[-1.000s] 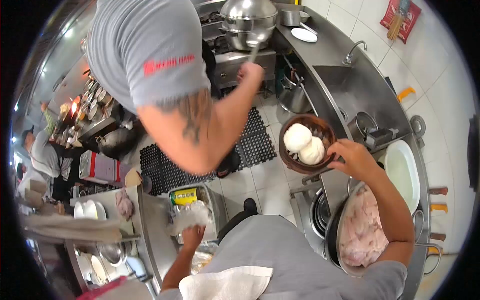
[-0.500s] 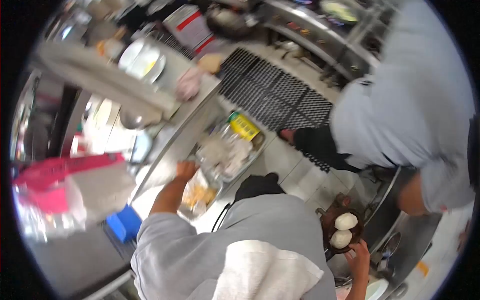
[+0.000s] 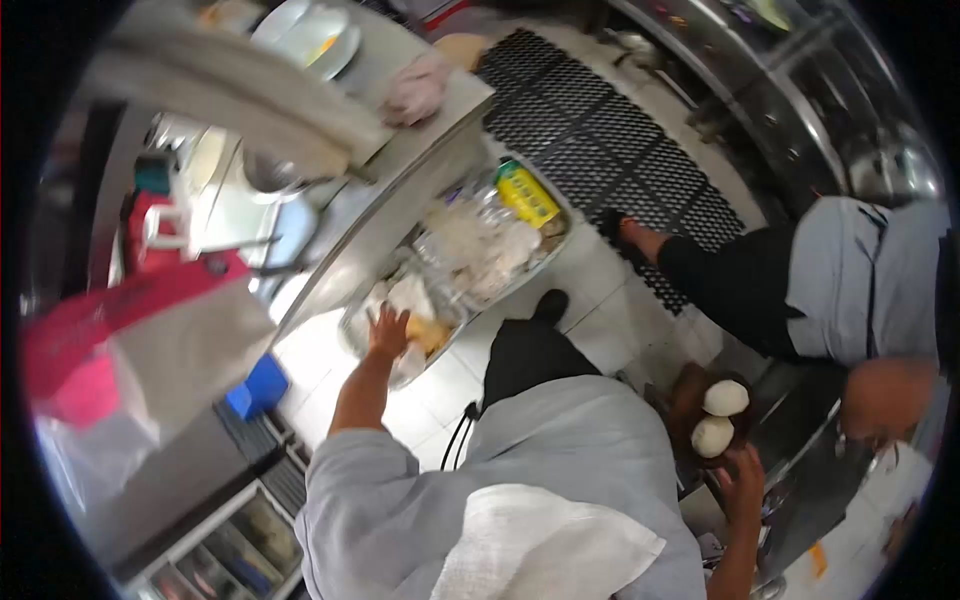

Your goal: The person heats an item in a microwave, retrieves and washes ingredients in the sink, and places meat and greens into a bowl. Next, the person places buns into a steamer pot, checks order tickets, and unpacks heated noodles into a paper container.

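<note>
My left hand (image 3: 388,332) is spread open over the near end of a pulled-out drawer (image 3: 560,245). Beneath and beside its fingers lie a pale wrapped item and an orange-yellow food item (image 3: 428,337); whether I touch them I cannot tell. Farther along the drawer are clear plastic bags (image 3: 480,245) and a yellow package (image 3: 527,195) with a green end. Off to my right, my right hand (image 3: 742,478) grips the rim of a brown round dish (image 3: 690,410). Two white rounded pieces (image 3: 725,398) sit on that dish side by side.
A co-worker in a grey shirt (image 3: 840,265) stands close on the right, near the steel counter. Black mat (image 3: 610,140) covers part of the tiled floor. On the left counter are white bowls (image 3: 310,40), a pink cloth (image 3: 417,90) and a pink-and-white package (image 3: 180,350).
My left hand has opened and spread its fingers over the drawer. My view has shifted, and the co-worker appears lower and farther right. The dish stays in my right hand.
</note>
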{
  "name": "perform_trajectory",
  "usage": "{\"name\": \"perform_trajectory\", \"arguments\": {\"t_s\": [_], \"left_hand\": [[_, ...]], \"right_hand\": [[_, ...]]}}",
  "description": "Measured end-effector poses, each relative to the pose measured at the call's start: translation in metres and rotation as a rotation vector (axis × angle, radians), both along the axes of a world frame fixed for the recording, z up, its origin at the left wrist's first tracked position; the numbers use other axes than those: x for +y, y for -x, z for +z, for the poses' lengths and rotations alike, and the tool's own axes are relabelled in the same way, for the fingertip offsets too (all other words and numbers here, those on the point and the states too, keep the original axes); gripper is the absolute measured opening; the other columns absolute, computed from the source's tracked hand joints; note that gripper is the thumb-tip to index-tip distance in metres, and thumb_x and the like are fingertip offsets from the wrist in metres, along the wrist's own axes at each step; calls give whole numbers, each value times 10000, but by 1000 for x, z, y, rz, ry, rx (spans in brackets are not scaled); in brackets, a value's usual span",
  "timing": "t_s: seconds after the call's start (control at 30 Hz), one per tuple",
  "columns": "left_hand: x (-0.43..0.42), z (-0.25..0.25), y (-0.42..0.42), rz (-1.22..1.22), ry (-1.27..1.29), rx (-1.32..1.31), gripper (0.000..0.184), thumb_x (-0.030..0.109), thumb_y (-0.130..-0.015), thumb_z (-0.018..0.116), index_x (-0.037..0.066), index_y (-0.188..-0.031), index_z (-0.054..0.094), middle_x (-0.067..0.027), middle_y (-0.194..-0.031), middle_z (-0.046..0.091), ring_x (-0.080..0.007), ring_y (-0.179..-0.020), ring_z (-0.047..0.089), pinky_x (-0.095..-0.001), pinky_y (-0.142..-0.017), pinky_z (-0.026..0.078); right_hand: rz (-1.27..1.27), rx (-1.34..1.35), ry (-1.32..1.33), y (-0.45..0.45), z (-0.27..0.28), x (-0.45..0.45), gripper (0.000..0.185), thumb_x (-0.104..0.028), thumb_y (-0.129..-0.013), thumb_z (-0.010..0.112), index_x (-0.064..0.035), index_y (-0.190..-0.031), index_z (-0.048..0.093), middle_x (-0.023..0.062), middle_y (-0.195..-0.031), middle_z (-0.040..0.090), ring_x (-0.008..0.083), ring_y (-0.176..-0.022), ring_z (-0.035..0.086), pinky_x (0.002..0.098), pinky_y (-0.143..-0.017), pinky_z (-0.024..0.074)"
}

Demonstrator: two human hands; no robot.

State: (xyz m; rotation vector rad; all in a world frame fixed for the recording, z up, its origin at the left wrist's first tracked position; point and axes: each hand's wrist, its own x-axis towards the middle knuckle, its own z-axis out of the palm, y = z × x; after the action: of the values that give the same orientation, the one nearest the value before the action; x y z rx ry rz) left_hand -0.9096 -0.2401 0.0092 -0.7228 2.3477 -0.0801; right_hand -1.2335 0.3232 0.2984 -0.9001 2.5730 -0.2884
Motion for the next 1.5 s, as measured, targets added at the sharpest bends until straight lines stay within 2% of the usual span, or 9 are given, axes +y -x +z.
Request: {"name": "perform_trajectory", "arguments": {"t_s": [0.1,0.23,0.43,0.63,0.77,0.9,1.03,1.2,1.5], "left_hand": [[24,-16,18,86,-124,24,922,600,-679,635,162,-1407,277,-102,-1491,145,-351,-1377,-4,-662,-1020,-26],[50,-28,65,101,-237,117,767,518,-726,636,119,-1335,396,-162,-1455,204,-377,-1369,10,-668,-1018,61],[87,-12,180,260,-749,579,458,344,-819,615,17,-1135,560,-185,-1102,589,-337,-1062,543,-374,-917,414],[149,125,337,98,-1363,826,483,272,-848,606,17,-1238,479,-197,-1276,474,-314,-1178,462,-345,-975,361],[169,195,380,-547,-1163,993,556,264,-779,674,55,-1255,476,-175,-1386,345,-350,-1225,392,-410,-984,349],[177,202,391,-986,-980,881,485,196,-772,650,80,-1221,510,-93,-1352,420,-310,-1247,377,-425,-993,339],[183,189,392,-1044,-982,681,503,86,-774,615,76,-1257,475,-84,-1321,460,-290,-1251,382,-386,-1004,351],[203,197,407,-802,-1278,509,491,29,-790,589,40,-1259,445,-136,-1463,193,-322,-1266,362,-380,-978,391],[259,217,481,-1209,-1047,397,643,4,-704,642,96,-1295,406,-160,-1392,334,-364,-1219,372,-404,-1016,338]], "right_hand": [[-34,-4,26,12,7,-18,374,-24,-596,759,-73,-918,575,131,-995,608,341,-1042,545,425,-847,460],[-62,-120,104,29,-1,-33,359,-45,-614,763,-85,-922,582,125,-978,613,331,-1027,551,412,-838,471],[-36,-4,196,31,-50,-54,359,-96,-631,764,-99,-932,568,114,-986,596,327,-968,562,406,-801,484],[-132,-12,253,34,-75,-100,315,-83,-703,695,-97,-962,518,126,-948,590,333,-1026,518,420,-802,453],[-117,27,344,41,-78,-128,296,-97,-729,672,-107,-968,497,125,-969,589,319,-1047,503,425,-769,467],[-82,25,358,45,-99,-134,296,-105,-725,672,-120,-967,502,104,-879,607,310,-1045,509,423,-768,473],[-35,45,359,51,-104,-134,290,-130,-721,673,-128,-956,503,91,-779,613,313,-1028,516,422,-756,474],[33,172,368,64,-111,-103,271,-165,-717,663,-114,-924,496,111,-697,592,336,-963,535,423,-715,477],[12,133,374,118,-103,-36,281,-185,-735,667,-136,-942,483,84,-695,568,313,-893,541,423,-674,469]]}}
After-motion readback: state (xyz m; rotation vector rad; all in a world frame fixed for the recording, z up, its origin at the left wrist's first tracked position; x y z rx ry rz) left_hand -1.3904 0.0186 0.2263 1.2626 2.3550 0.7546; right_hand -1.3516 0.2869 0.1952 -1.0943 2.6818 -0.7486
